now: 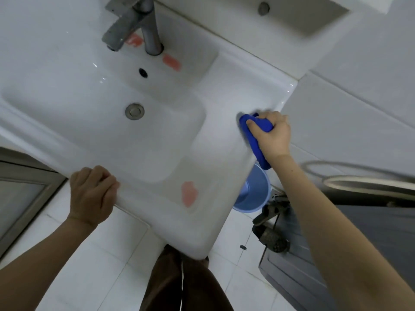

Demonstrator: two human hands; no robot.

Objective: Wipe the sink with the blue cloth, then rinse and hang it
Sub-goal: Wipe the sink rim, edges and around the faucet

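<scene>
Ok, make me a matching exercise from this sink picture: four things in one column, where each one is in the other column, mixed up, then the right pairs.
Things
1. dark blue cloth
2. grey metal faucet
3. light blue plastic bucket
4. left hand

Places
A. on the floor, by the right edge of the white ceramic sink
B. curled over the sink's front rim
C. gripped in the right hand, on the sink's right ledge
D. at the back of the basin

Pairs: 1-C, 2-D, 3-A, 4-B
</scene>
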